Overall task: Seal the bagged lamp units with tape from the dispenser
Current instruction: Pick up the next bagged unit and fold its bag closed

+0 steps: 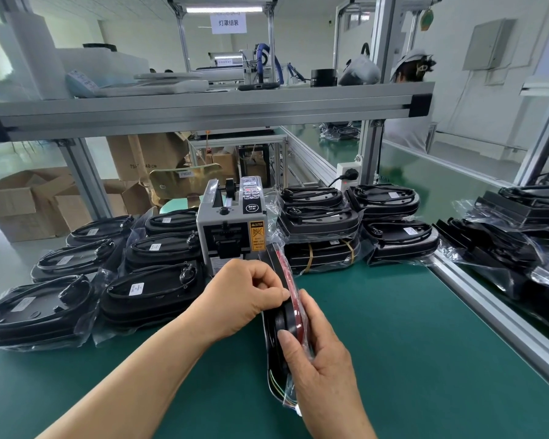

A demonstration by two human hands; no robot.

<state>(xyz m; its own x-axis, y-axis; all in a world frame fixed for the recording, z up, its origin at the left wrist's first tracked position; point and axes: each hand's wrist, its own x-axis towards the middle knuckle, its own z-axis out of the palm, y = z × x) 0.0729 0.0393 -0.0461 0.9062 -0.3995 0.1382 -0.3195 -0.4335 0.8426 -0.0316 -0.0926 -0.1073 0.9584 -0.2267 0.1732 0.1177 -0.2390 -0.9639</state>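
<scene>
Bagged lamp [282, 318] stands on edge on green mat [409, 343], just before dispenser [232, 226]. Left hand [244, 296] curled, pinching bag's top edge. Right hand [320, 359] wraps lamp's near side, fingers closed round it.

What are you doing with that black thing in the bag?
A person holds one bagged lamp unit on its edge above the green table. The right hand grips it while the left hand pinches the bag at its top edge. The tape dispenser stands just behind, with stacks of bagged lamps on both sides.
</scene>
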